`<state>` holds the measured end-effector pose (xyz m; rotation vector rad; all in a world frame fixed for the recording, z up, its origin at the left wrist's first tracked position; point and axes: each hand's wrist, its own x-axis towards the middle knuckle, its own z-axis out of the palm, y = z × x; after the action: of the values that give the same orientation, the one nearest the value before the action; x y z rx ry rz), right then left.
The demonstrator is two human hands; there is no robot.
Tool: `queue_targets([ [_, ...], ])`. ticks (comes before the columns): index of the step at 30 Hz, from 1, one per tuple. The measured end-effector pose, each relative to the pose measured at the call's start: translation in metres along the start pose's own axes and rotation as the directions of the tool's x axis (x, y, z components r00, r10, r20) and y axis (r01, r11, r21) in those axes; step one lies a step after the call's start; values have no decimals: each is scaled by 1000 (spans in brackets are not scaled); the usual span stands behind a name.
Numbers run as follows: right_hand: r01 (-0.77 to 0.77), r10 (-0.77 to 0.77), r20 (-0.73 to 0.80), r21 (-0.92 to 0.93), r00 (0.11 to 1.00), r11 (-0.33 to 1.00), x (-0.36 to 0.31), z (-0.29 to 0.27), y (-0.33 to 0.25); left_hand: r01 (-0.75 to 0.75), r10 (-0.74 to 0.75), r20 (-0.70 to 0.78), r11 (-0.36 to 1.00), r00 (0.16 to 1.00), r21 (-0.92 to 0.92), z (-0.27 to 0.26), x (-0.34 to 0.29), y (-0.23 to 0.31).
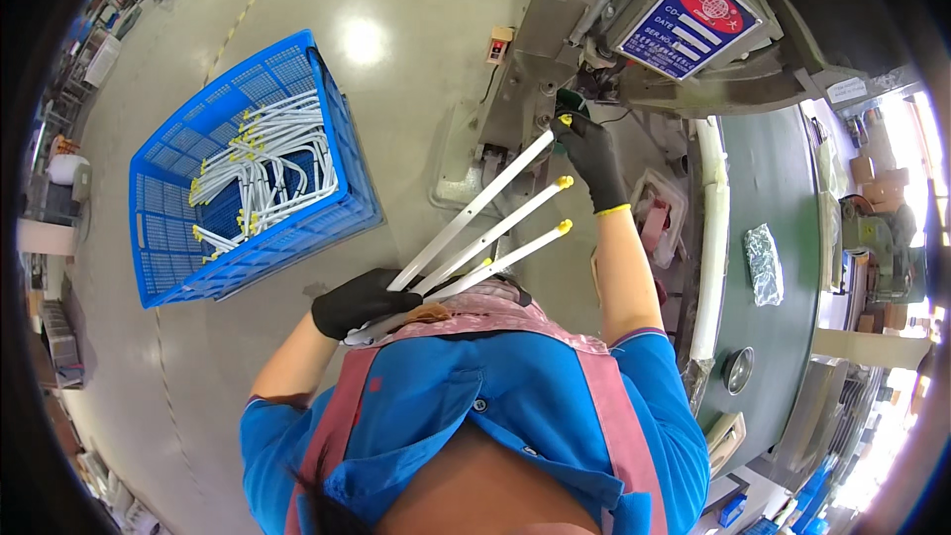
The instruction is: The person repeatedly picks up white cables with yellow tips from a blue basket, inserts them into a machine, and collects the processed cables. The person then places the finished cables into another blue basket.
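My left hand (pixel 365 305), in a black glove, is closed around the lower ends of several white tubes (pixel 487 240) in front of my waist. They fan out up and to the right, with yellow caps (pixel 565 182) at their far ends. My right hand (pixel 592 163), also gloved in black, has its fingers closed at the capped end of the uppermost tube (pixel 480 202). That end lies close to the lower part of a grey metal machine (pixel 545 50). Other tube ends stand free of the right hand. The left hand hides their near ends.
A blue mesh crate (pixel 355 168) holding many bent white tubes (pixel 272 163) with yellow caps stands on the floor at the left. A green-topped table (pixel 733 322) runs along the right, bearing a clear plastic packet (pixel 764 265) and a round metal dish (pixel 737 369). The machine's body overhangs the upper right.
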<state>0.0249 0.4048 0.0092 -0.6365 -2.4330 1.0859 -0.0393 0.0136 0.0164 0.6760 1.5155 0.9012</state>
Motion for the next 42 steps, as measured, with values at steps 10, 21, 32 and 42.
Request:
queue_targets([
  [10, -308, 276, 150, 277, 949, 910, -54, -13, 44, -64, 61, -24, 992, 998, -106, 8, 4, -3],
  [21, -119, 109, 50, 409, 993, 905, -44, -2, 42, -15, 7, -46, 987, 999, -159, 14, 5, -6],
  [32, -6, 41, -90, 362, 995, 932, -28, -17, 6, -136, 124, -126, 987, 984, -89, 14, -11, 19],
  [42, 16, 24, -186, 209, 982, 978, -13, -13, -36, -87, 41, -145, 940, 989, -330, 17, -10, 14],
])
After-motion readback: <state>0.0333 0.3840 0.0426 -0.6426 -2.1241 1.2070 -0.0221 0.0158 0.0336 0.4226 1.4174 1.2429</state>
